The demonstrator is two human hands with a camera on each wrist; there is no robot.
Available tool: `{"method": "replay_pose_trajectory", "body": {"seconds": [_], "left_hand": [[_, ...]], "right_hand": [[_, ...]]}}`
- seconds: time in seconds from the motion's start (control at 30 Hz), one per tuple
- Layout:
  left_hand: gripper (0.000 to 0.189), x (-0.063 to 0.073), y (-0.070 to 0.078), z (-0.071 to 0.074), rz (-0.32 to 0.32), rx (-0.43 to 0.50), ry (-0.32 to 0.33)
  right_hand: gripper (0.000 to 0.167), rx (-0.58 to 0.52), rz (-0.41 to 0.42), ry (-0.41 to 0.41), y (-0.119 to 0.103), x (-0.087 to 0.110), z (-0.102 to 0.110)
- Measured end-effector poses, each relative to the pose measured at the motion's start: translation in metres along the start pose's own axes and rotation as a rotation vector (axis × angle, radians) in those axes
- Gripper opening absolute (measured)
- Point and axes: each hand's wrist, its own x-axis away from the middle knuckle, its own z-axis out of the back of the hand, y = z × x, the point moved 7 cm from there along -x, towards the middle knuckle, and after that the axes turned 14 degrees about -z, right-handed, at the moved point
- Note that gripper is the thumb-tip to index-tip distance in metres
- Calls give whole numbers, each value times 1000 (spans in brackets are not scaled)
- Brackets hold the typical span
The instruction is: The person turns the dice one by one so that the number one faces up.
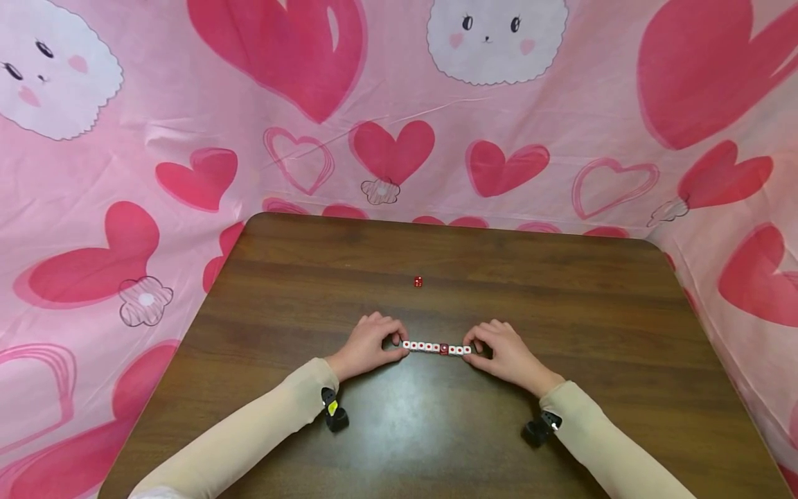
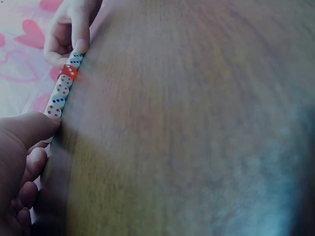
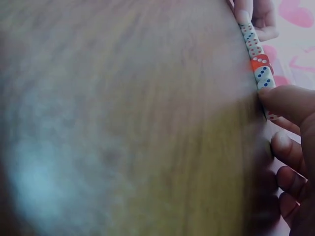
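A straight row of small white dice (image 1: 429, 347) stretches between the two hands, with a red die (image 1: 445, 349) set in it right of its middle. At the row's left end, my left hand (image 1: 370, 345) pinches the end dice between thumb and forefinger. My right hand (image 1: 508, 353) pinches the opposite end in the same way. In the left wrist view the red die (image 2: 68, 72) shows white pips, and the white dice have red or blue ones. Both thumbs lie along the near side of the row, covering part of the end dice.
Farther back on the brown wooden table (image 1: 530, 277) sits a single red die (image 1: 418, 281), apart from the row. A pink cloth (image 1: 399, 90) printed with hearts hangs behind the table and along its sides.
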Motion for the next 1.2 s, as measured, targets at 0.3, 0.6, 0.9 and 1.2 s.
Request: {"method": "replay_pose_trajectory", "body": {"seconds": [0.3, 0.6, 0.9, 1.2], "left_hand": [[17, 1, 1, 0, -3, 4, 7], [17, 2, 1, 0, 0, 7, 7], [17, 1, 1, -1, 17, 5, 0], [25, 0, -3, 1, 20, 84, -37]], "right_hand": [[24, -3, -13, 2, -1, 1, -1], [23, 12, -6, 18, -1, 1, -2], [23, 1, -43, -18, 0, 1, -3], [25, 4, -51, -34, 0, -1, -2]]}}
